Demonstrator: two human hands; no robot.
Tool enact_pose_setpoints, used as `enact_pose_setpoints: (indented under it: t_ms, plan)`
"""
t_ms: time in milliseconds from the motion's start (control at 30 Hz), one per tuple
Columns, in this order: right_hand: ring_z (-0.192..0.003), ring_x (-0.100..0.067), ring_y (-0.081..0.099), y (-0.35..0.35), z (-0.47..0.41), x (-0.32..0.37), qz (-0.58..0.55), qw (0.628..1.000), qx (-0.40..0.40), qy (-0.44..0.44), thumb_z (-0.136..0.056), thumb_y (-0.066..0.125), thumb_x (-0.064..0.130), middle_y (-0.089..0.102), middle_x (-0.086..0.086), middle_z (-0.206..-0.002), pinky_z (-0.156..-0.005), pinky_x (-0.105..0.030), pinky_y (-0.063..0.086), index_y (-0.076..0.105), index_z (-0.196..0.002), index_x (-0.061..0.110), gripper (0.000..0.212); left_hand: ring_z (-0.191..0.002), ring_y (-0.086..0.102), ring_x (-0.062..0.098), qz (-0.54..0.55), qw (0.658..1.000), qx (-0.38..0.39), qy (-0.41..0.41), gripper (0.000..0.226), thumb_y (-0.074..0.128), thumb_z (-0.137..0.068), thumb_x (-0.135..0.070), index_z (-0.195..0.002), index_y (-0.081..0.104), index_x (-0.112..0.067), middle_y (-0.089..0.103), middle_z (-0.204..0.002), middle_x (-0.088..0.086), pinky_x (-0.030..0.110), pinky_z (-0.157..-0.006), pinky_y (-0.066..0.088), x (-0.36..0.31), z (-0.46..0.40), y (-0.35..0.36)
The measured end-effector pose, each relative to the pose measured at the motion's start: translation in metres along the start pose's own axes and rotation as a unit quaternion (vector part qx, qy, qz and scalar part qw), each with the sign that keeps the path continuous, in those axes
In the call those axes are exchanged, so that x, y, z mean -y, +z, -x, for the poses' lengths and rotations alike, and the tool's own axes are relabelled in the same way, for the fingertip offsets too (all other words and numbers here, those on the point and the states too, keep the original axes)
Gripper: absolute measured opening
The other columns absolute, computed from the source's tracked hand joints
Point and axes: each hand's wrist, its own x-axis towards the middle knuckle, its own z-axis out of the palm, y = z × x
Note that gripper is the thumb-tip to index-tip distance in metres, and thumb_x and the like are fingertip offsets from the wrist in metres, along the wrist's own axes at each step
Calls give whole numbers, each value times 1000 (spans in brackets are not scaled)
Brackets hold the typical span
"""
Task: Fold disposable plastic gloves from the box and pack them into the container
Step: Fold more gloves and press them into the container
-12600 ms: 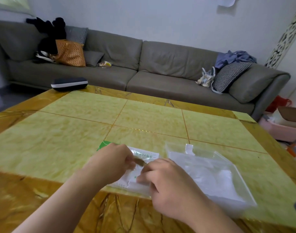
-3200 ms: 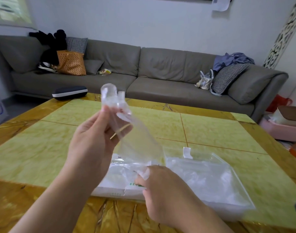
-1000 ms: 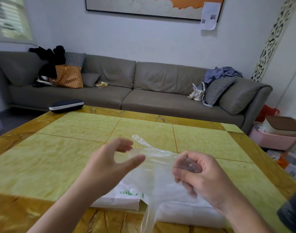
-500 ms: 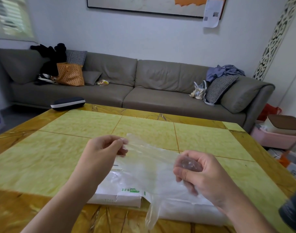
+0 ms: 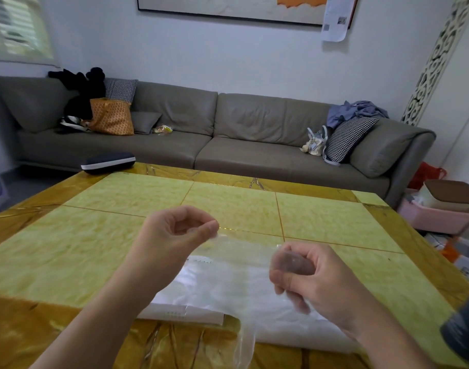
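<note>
Yellow-green stone tiles with amber veined borders form the table [image 5: 95, 251], the largest working surface; behind it stands a grey sofa [image 5: 228, 129] carrying bags and cushions; a dark case [image 5: 108, 162] lies at the table's far left edge; on the near part of the table lies the white glove box [image 5: 180, 312], flat, and just to its right a pale clear container [image 5: 294, 323], its edges hard to separate from the film in front of it; above both, one clear plastic glove [image 5: 236, 265] is held in the air, stretched roughly level between the two hands, long axis running left to right; a loose end of it hangs down past the table's near edge

Hand states: the left hand [image 5: 174, 235] has thumb and forefinger curled together, pinching the glove's left corner; the right hand [image 5: 307, 278] has its fingers curled round the right end, part of the film drawn over the fingertips

Governing relation: the container sits directly below and slightly right of the film, nearer the right hand; the fold will probably require the left-hand end to travel rightward along the long axis onto the right-hand end; no fold is yet visible in this glove, so the step appears to be at the spreading stage
</note>
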Motion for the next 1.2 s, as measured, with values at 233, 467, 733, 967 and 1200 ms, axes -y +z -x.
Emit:
enact_pose_setpoints:
  t_ms: [233,467,733,967,1200]
  plan:
    - [-52,-27,46,-3,1,1,-15,1000,7,-9,-94,73,0,66,-17,-70,-49,-35,40,66,-85,0,12,-93,75,9,-11,998,58,-23,30,77,-80,-39,-107,76,-25,79,-97,-4,31,-88,59,-1,0,-4]
    - [-51,-24,49,-7,3,0,-42,999,27,-3,-95,72,6,65,-17,-71,-46,-32,42,69,-87,0,10,-89,75,26,82,996,-20,-35,14,76,-86,-16,-99,78,-12,79,-91,8,38,-89,58,0,1,-4]
    - [-48,-19,45,-9,1,-3,-173,980,-84,44,-100,63,5,60,-14,-70,-38,-26,34,72,-95,-3,13,-106,71,12,79,990,-78,-86,52,79,-81,-50,-127,63,-31,75,-113,-9,40,-99,53,1,-1,4]
    - [-50,-15,46,-24,-3,-6,-225,948,-224,-9,-102,63,12,57,-5,-67,-42,-25,33,72,-93,5,14,-76,69,28,68,992,-16,-105,63,76,-77,-67,-92,74,-6,74,-86,13,40,-70,54,-17,14,15]
    - [-50,-19,48,-20,-1,-9,-118,958,-260,-35,-103,66,15,65,-6,-68,-44,-29,41,73,-98,3,16,-79,75,33,110,949,220,-197,35,78,-87,-35,-97,78,-1,77,-92,19,41,-65,60,-18,36,51]
